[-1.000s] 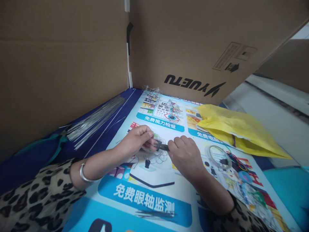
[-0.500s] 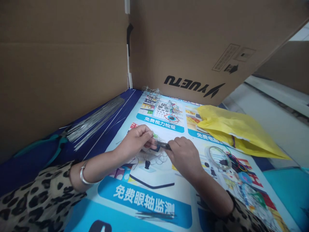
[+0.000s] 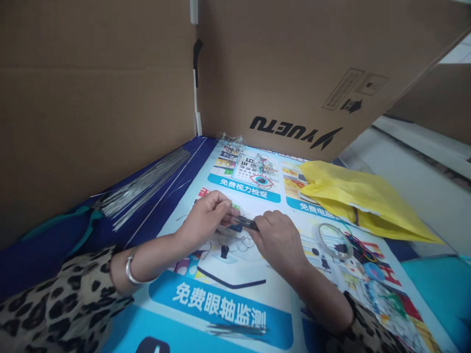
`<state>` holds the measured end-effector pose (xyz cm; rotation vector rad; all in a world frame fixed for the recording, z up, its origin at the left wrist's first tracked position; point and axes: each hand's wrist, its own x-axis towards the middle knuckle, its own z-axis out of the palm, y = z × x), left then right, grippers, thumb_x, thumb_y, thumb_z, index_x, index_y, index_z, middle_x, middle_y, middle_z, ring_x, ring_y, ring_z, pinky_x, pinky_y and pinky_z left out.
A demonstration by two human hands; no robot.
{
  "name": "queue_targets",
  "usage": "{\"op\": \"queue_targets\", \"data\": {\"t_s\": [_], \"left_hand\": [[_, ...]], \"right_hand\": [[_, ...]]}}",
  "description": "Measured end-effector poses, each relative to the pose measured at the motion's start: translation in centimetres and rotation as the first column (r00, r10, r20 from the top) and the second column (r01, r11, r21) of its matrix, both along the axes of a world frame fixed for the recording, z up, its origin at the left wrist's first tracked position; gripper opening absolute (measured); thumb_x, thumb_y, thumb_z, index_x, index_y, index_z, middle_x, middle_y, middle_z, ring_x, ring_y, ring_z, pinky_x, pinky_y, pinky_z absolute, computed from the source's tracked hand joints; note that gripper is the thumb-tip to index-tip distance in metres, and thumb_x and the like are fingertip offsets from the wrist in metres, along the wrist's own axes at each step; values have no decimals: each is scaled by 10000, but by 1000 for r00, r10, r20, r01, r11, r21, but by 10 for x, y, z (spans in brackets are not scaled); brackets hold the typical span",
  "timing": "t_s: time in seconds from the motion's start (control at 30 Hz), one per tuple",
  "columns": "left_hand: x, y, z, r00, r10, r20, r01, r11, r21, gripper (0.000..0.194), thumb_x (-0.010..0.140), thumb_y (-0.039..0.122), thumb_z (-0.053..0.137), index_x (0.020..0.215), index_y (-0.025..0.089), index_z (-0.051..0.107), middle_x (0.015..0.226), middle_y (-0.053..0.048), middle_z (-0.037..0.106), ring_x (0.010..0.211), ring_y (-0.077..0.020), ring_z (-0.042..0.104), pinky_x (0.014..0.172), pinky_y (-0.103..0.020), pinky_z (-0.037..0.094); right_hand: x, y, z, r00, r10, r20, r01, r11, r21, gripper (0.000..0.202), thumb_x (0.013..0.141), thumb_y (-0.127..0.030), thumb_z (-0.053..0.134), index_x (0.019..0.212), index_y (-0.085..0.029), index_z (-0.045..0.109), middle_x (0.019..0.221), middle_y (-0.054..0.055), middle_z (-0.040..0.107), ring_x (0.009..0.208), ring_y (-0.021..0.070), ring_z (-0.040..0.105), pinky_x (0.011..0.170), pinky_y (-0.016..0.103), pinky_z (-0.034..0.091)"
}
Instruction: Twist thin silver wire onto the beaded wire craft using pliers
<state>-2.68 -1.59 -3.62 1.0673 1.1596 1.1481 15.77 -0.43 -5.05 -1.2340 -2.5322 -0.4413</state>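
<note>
My right hand point(image 3: 277, 240) is wrapped round a pair of small pliers point(image 3: 246, 222), whose dark jaws point left. Their tip meets the fingertips of my left hand point(image 3: 211, 214), which is closed in a pinch on thin wire. Fine loops of this wire point(image 3: 241, 240) hang under the pliers, over the printed poster point(image 3: 184, 201). Exactly how the jaws grip the wire is too small to make out. A short bundle of dark thin rods point(image 3: 237, 329) lies on the poster close to me.
Cardboard walls point(image 3: 279, 63) stand behind and left. Straight metal wires point(image 3: 147, 184) and teal-handled pliers point(image 3: 86, 220) lie left. On the right are a yellow bag point(image 3: 364, 196), a clear tape-like ring point(image 3: 334, 240), coloured cords point(image 3: 362, 247) and tangled strands point(image 3: 386, 299). More tangled wire point(image 3: 231, 139) lies at the back.
Both hands stay almost in place. The pliers and right hand have shifted very slightly left, and the left wrist with its bangle has moved a little to the right.
</note>
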Motion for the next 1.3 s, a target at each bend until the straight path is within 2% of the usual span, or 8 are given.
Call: {"op": "queue_targets", "data": {"t_s": [0.23, 0.4, 0.6, 0.7, 0.77, 0.87, 1.0, 1.3], "left_hand": [[4, -2, 0, 999, 19, 47, -19, 1000, -5, 139, 850, 296, 497, 818, 175, 436, 843, -34, 670, 722, -139, 642, 673, -283, 521], [5, -6, 2, 995, -16, 96, 16, 1000, -5, 123, 857, 263, 487, 835, 175, 405, 878, -54, 657, 791, -149, 637, 709, -291, 512], [5, -9, 4, 993, -67, 95, 61, 996, 58, 160, 855, 299, 499, 846, 187, 385, 945, -57, 628, 896, -154, 606, 776, -306, 501], [4, -9, 4, 995, -85, 52, 80, 992, 96, 173, 843, 310, 519, 937, 196, 430, 928, -42, 617, 886, -149, 591, 772, -299, 501], [3, -8, 3, 995, -97, 9, 95, 990, 101, 189, 842, 324, 514, 968, 185, 491, 933, -42, 604, 871, -142, 581, 773, -283, 500], [4, -8, -1, 995, -98, 0, 98, 992, 74, 207, 851, 351, 492, 876, 154, 548, 958, -51, 597, 842, -133, 585, 779, -270, 500], [6, -11, -6, 993, -80, 85, 75, 996, 57, 208, 875, 378, 454, 870, 170, 462, 1025, -58, 604, 810, -126, 604, 782, -308, 509], [8, -12, -6, 996, -35, 87, 26, 995, 99, 185, 885, 361, 440, 891, 176, 425, 1112, -89, 572, 1041, -175, 565, 848, -322, 494]], "right_hand": [[0, 0, -1, 1000, -7, 4, 6, 1000, 13, 172, 817, -324, 575, 722, -181, 564, 708, 44, 547, 713, 193, 438, 640, 301, 263], [2, 1, 3, 998, -1, 56, -4, 996, 91, 107, 788, -256, 597, 720, -181, 562, 695, 42, 539, 709, 193, 423, 631, 307, 243], [6, 1, 7, 995, -19, 102, 3, 988, 154, 87, 797, -178, 546, 711, -181, 561, 684, 44, 531, 694, 191, 402, 622, 318, 222], [6, 1, 7, 993, -27, 113, 7, 985, 170, 86, 794, -160, 537, 713, -181, 555, 694, 47, 528, 696, 191, 396, 626, 322, 220], [6, 0, 8, 992, -32, 122, 8, 982, 187, 87, 794, -161, 536, 711, -183, 549, 690, 46, 523, 694, 193, 392, 628, 327, 218], [5, -1, 9, 991, -28, 130, 2, 980, 201, 80, 797, -165, 535, 720, -184, 549, 690, 47, 521, 691, 194, 388, 626, 331, 216], [4, -2, 10, 991, -30, 128, 2, 978, 210, 70, 799, -176, 536, 732, -183, 554, 687, 48, 518, 692, 197, 385, 623, 332, 215], [3, -2, 12, 997, -24, 79, 7, 978, 207, 135, 822, -265, 546, 717, -182, 561, 673, 47, 518, 690, 198, 394, 621, 327, 217]]}}
